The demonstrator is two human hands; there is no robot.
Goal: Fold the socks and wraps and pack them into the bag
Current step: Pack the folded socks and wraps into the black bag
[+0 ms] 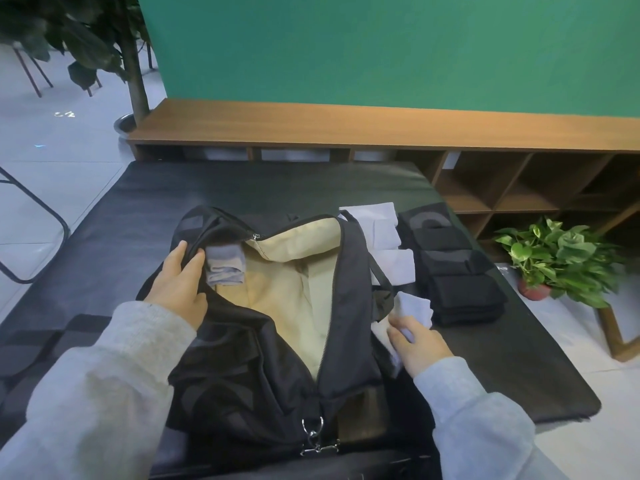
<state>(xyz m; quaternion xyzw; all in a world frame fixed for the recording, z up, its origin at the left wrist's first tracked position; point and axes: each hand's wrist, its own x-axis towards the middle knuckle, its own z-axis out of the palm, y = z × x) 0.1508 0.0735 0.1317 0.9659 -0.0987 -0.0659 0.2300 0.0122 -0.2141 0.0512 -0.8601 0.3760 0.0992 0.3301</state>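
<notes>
A black bag (pixel 242 358) lies unzipped on the dark table (pixel 104 258), its beige lining showing. One folded grey sock (pixel 225 268) sits inside at the bag's upper left. My left hand (pixel 180 285) grips the bag's left opening edge and holds it apart. My right hand (pixel 417 344) grips a folded white sock (pixel 414 308) just right of the bag. More folded white socks (pixel 388 244) lie beyond it in a row. Folded black wraps (pixel 457 271) are stacked to their right.
A wooden shelf unit (pixel 381 133) runs along the green wall behind the table. A potted plant (pixel 561 261) stands on the floor at the right. A tree trunk in a pot (pixel 135 74) is at the back left. The bag's metal clip (pixel 313 434) hangs near me.
</notes>
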